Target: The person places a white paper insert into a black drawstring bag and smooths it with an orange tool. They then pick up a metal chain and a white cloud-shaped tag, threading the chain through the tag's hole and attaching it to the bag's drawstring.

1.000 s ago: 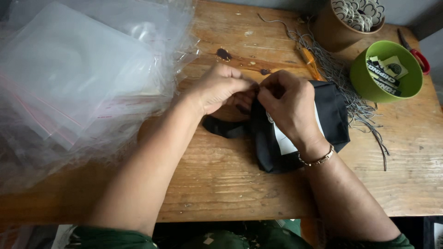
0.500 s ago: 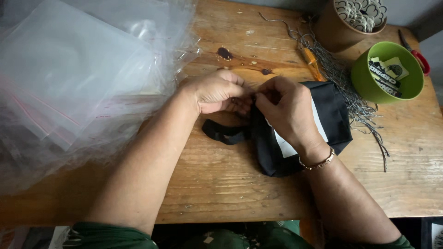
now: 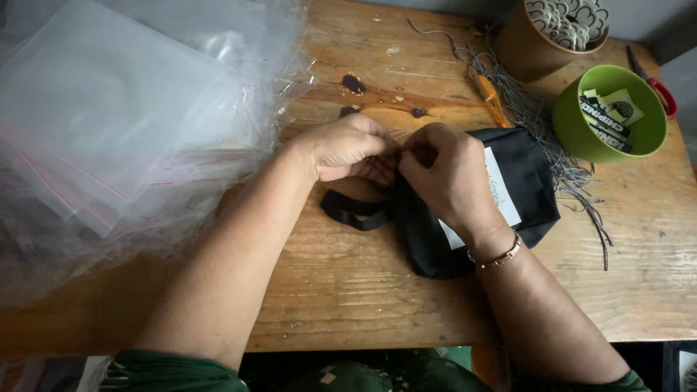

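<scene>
A small black fabric bag (image 3: 526, 190) with a white label lies on the wooden table (image 3: 363, 290). Its black strap (image 3: 352, 210) loops out to the left. My left hand (image 3: 348, 149) and my right hand (image 3: 450, 178) meet at the bag's upper left edge, fingers pinched on the fabric there. What sits between the fingertips is hidden. A bracelet circles my right wrist.
A big heap of clear plastic bags (image 3: 109, 131) fills the left side. At the back right stand a green cup (image 3: 606, 116) with printed tags, a brown cup (image 3: 552, 36) with white pieces, red-handled scissors (image 3: 657, 83), grey strings (image 3: 541, 123) and an orange-handled tool (image 3: 494, 101).
Both hands stay pinched together on the bag's edge, shifting only slightly. The bag and strap have barely moved.
</scene>
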